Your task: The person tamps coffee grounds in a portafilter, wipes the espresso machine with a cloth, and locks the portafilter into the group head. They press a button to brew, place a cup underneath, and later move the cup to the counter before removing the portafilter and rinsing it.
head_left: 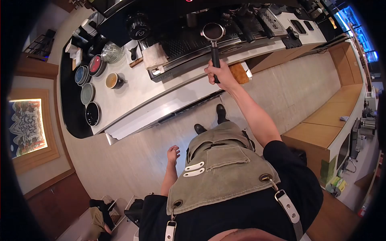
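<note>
My right hand [220, 75] is closed around the black handle of a portafilter [213, 33], held out in front of the espresso machine [183, 47]. The portafilter's metal rim faces up and its inside looks dark; I cannot make out what is in it. Down at my side, away from the counter, hangs my left hand [173, 153], its fingers curled in with nothing visible in them.
On the white counter [134, 94] stand a cup of coffee [113, 80], stacked plates [87, 93], glass saucers [112, 52] and a folded cloth [155, 56]. A grinder [138, 27] is behind. Wooden cabinets [317, 124] run along the right. Another person [98, 221] is at lower left.
</note>
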Motion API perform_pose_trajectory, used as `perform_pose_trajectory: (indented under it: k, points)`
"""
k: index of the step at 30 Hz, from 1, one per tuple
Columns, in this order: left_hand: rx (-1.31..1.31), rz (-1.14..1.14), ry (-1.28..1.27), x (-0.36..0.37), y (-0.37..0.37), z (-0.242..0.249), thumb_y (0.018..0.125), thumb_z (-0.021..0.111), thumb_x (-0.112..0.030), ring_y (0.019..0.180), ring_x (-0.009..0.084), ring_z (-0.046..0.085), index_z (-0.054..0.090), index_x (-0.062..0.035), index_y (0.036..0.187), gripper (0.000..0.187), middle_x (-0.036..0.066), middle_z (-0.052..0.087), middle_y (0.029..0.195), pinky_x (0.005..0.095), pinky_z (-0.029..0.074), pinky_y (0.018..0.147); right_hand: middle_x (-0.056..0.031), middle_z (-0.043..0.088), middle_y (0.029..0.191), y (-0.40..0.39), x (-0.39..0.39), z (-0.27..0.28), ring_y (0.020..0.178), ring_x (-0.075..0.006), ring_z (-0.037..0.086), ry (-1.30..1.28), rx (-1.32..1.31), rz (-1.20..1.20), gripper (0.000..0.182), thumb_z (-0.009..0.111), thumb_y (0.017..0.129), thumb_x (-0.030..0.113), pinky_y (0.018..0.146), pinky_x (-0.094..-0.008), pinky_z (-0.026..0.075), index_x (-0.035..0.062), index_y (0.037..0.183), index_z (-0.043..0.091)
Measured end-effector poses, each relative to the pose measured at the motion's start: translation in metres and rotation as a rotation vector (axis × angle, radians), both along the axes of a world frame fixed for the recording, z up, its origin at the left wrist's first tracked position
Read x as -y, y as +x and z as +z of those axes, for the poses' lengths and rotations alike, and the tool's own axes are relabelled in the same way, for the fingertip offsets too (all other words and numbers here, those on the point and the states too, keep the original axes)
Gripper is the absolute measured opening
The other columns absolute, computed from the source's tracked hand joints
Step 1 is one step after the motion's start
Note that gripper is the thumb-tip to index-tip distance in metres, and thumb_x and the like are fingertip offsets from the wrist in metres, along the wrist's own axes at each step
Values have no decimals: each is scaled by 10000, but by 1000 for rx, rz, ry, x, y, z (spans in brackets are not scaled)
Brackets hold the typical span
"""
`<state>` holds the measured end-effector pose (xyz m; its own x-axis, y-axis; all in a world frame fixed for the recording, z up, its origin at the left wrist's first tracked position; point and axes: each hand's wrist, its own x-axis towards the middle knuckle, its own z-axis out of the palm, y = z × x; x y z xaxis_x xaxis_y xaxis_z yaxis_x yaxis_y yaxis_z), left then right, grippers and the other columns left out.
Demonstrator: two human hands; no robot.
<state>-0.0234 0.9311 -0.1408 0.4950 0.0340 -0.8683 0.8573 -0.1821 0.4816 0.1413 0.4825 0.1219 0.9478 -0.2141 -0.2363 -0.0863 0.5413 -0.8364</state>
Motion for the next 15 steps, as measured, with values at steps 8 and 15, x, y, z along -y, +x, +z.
perform_pose_trajectory:
  k: [8, 15]
  points:
    - [-15, 7, -49, 48, 6, -9, 917, 622, -230, 885, 169, 605, 622, -109, 1148, 261, 20, 668, 1024, 352, 506, 731, -12, 483, 547, 0, 32, 7, 414, -110, 472, -15, -10, 188, 240, 660, 820, -17, 399, -270, 370, 88, 808, 445]
    - [50, -96, -17, 97, 19, 5, 942, 597, -225, 837, 151, 603, 622, -93, 1153, 250, 15, 670, 1015, 298, 481, 663, 15, 422, 561, -1, 49, 15, 409, -87, 450, 62, -4, 282, 277, 614, 830, -59, 372, -252, 324, 108, 766, 403]
